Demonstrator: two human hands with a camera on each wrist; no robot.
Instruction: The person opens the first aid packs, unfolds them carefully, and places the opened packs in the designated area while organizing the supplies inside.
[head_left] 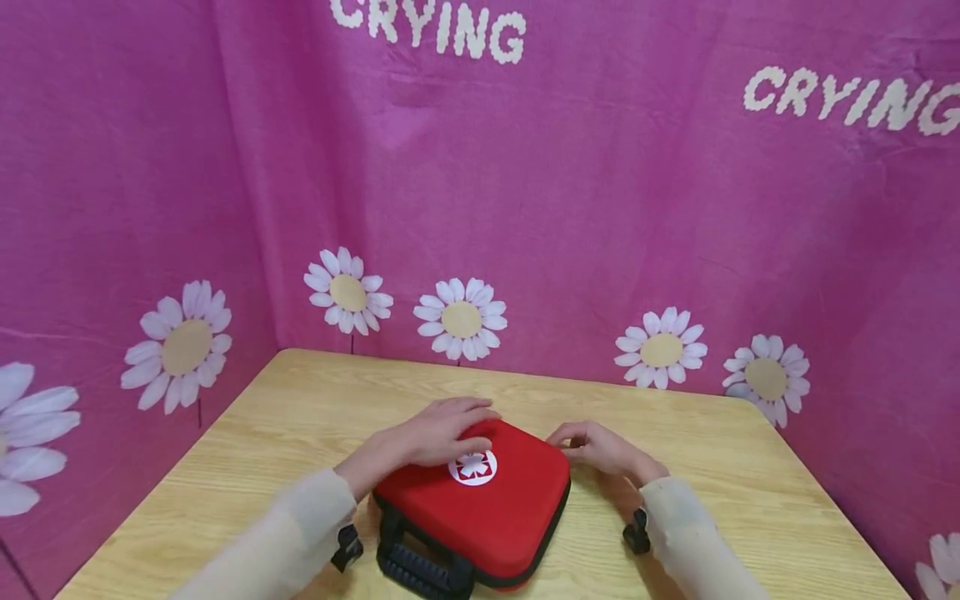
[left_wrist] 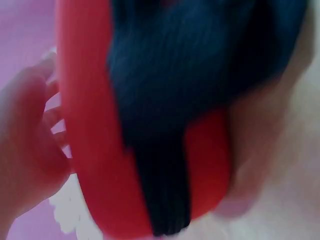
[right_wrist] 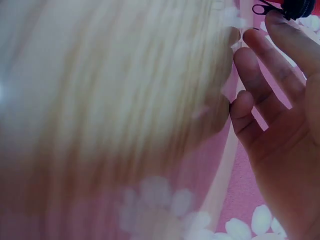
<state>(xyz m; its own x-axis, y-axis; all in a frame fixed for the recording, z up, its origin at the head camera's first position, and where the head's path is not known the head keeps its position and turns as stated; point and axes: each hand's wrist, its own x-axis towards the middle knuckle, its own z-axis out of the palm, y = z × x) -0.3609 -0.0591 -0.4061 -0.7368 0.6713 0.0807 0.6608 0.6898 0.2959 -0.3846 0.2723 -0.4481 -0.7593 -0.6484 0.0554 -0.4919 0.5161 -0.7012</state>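
Red case, head view: The case [head_left: 487, 504] is lying flat, top upward, on the wooden table [head_left: 787, 521], and both my hands are meeting around its far half.
Left hand, head view: I am resting my left hand [head_left: 438, 435] on the top of the case at its far left side, fingers stretched loosely toward the far edge and thumb reaching over the round white badge [head_left: 474, 472].
Right hand, head view: I am bringing the fingers of my right hand [head_left: 603, 452] close together at the far right corner of the case.
Handle, head view: The black handle [head_left: 416, 572] is jutting out at the near left side.
Sleeves, head view: Pale sleeves [head_left: 307, 512] are covering my forearms, and a black wrist camera [head_left: 637, 533] is sitting below my right wrist.
Curtain, head view: A pink curtain [head_left: 562, 208] is hanging behind the table, showing white daisies [head_left: 461, 320] and the word "CRYING".
Red case, left wrist view: The handle is crossing the blurred case, a black strip [left_wrist: 165, 195] is running down its side, and my left fingers are reaching behind its red edge.
Zip, right wrist view: A black zip pull [right_wrist: 259, 9] is showing beside my topmost fingertip, at the case's edge; I cannot quite tell whether I am pinching it. My other fingers are bending loosely, and the blurred table is filling the left.
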